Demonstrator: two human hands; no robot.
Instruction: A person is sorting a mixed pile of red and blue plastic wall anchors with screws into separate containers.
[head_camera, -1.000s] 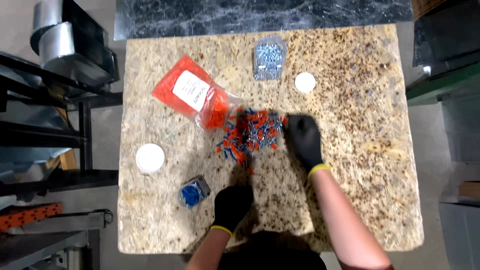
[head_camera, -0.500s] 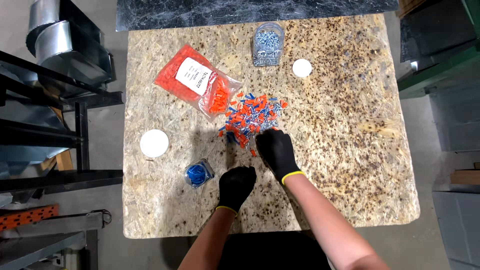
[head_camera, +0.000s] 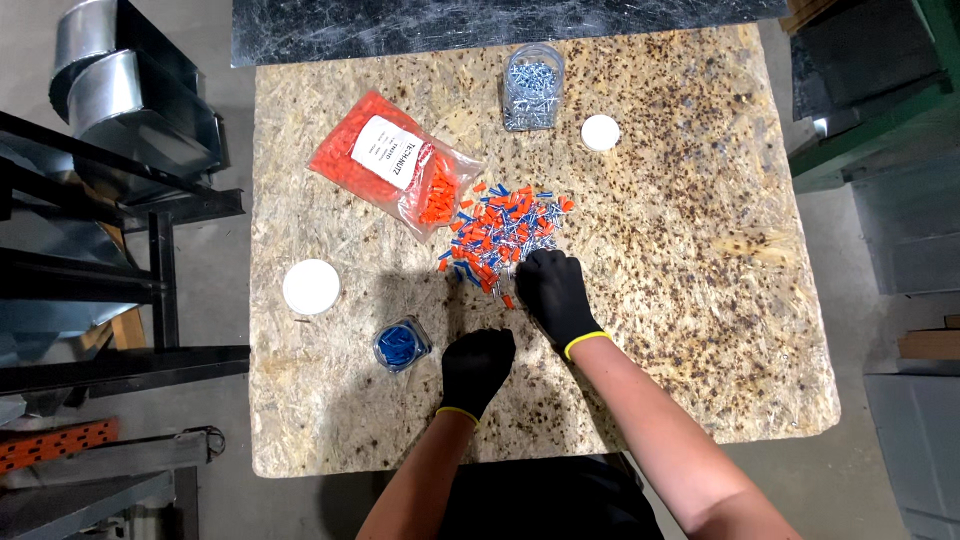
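The right hand (head_camera: 556, 292), gloved in black, has been drawn back from the far edge of the pile (head_camera: 505, 230) to its near edge, where the fingers are curled onto the orange and blue pieces; whether any is pinched cannot be told. The left hand (head_camera: 476, 368), closed in a loose fist, has been kept near the small jar (head_camera: 401, 346) of blue pieces. The sorting is judged barely begun, the pile being large. Beyond lie the orange bag (head_camera: 395, 160), two white lids (head_camera: 311, 286) and a jar of screws (head_camera: 531, 86).
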